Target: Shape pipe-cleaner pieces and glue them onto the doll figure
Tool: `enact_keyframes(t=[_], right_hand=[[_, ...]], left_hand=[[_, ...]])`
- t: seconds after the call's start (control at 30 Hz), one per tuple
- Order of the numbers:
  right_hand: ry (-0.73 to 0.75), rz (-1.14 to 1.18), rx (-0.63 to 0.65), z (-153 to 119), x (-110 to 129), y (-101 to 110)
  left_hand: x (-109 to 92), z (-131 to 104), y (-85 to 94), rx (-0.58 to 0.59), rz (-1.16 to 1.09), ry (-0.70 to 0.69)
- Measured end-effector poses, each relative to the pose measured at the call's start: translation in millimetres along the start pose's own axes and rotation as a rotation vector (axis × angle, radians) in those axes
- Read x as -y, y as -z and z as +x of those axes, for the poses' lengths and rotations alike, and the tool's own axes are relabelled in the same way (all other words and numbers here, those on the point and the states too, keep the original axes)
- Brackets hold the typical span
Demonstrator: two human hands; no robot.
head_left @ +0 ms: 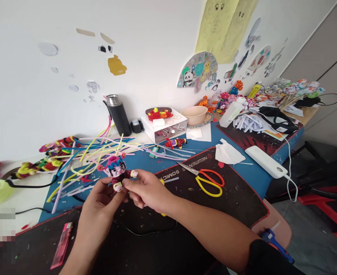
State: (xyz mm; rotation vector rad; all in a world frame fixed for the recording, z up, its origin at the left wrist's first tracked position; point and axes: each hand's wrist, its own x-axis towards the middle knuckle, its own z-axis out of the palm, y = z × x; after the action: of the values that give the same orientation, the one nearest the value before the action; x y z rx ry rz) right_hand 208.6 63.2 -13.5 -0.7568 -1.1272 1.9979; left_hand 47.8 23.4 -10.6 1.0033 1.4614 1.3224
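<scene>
Between my two hands, above the dark mat, is a small pipe-cleaner doll with a painted white face, a pink and blue headdress and a dark red body. My left hand pinches it from the left and below, fingers behind it and thumb in front. From the right, my right hand grips the doll's side near an arm with thumb and fingers. Scissors with one red and one yellow handle lie right of my right hand. Something yellow shows partly behind my right wrist.
Loose pipe cleaners spread behind my hands, near a black thermos and a white box. A pink utility knife lies at front left. To the right are a white power bank with a cable and a blue glue gun.
</scene>
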Motion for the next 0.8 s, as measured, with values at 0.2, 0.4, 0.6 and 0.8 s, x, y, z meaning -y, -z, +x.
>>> enact_keyframes(t=[0.2,0.4,0.6,0.8], right_hand=[[-0.006,-0.021,0.003,-1.0,2.7,-0.7],[-0.012,-0.038,-0.006,0.1,-0.7,0.4],[-0.006,-0.036,-0.007,1.9,-4.0,1.6],[-0.031,-0.042,-0.013,1.8,-2.7,0.5]], left_hand=[[11.4,5.2,4.1,0.029,-0.129,0.017],[13.8,8.5,5.3,0.091,-0.29,0.078],[9.9,6.9,0.9,0.036,-0.349,0.12],[3.4,7.2,-2.0,-0.008,-0.401,0.157]])
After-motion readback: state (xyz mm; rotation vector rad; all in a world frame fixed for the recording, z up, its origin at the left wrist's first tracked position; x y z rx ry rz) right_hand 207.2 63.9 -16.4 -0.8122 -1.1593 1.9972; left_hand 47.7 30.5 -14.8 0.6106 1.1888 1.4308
